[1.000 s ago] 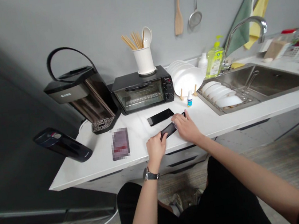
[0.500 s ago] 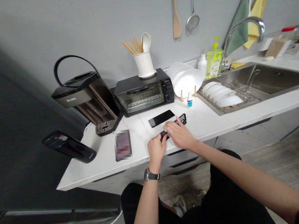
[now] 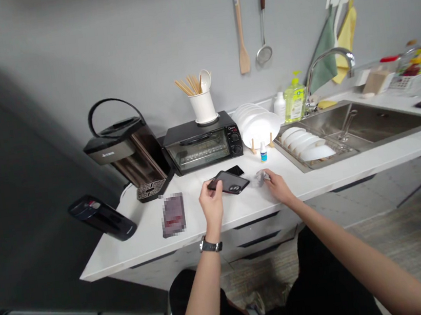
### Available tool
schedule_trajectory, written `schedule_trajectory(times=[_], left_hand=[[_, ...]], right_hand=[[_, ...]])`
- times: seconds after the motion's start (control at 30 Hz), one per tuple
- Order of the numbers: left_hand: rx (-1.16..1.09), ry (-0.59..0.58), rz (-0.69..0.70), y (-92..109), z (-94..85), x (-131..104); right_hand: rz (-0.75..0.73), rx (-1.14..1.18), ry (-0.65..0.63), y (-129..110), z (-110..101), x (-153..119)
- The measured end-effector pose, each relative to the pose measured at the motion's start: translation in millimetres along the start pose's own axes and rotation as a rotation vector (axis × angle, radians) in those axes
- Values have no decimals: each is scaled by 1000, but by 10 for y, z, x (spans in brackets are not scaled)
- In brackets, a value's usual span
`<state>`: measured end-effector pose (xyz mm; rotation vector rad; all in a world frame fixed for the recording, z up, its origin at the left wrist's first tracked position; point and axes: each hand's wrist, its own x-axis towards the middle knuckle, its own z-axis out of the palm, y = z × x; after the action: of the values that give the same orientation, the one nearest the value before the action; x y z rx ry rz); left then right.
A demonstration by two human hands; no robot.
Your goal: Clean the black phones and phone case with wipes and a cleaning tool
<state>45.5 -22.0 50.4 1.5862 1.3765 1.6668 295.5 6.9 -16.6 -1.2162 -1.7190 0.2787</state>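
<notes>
My left hand (image 3: 211,199) pinches a black phone case (image 3: 230,182) by its left end, thumb on top, with its camera cut-out toward the right. The case is raised over the counter and covers part of a black smartphone (image 3: 236,170) lying flat behind it. To the right, my right hand (image 3: 276,185) is closed on a crumpled grey cloth (image 3: 259,178), blurred, just off the case's right end. A small white spray bottle with a blue label (image 3: 263,152) stands behind the cloth. A dark pouch-like item, pixelated, (image 3: 173,214) lies left of my left hand.
At the back of the white counter (image 3: 129,248) stand a water dispenser (image 3: 136,157), a toaster oven (image 3: 201,146) and a rack of white plates (image 3: 259,128). A dark flask (image 3: 104,218) leans at the left edge. The sink (image 3: 377,125) with bowls is at right.
My hands were together on the case, low over the counter. Now they are apart: the left has lifted and tilted the case, the right has moved right with the cloth.
</notes>
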Motion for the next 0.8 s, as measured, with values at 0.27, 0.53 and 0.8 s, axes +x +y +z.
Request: schedule_trajectory(times=[0.27, 0.53, 0.8], left_hand=[[69, -212, -27, -81, 262, -121], [38, -386, 27, -180, 269, -154], [271, -358, 45, -228, 292, -64]], right_hand=[[94, 182, 192, -318, -57, 125], [-107, 128, 262, -1107, -178, 383], [-381, -87, 26, -1184, 151, 155]])
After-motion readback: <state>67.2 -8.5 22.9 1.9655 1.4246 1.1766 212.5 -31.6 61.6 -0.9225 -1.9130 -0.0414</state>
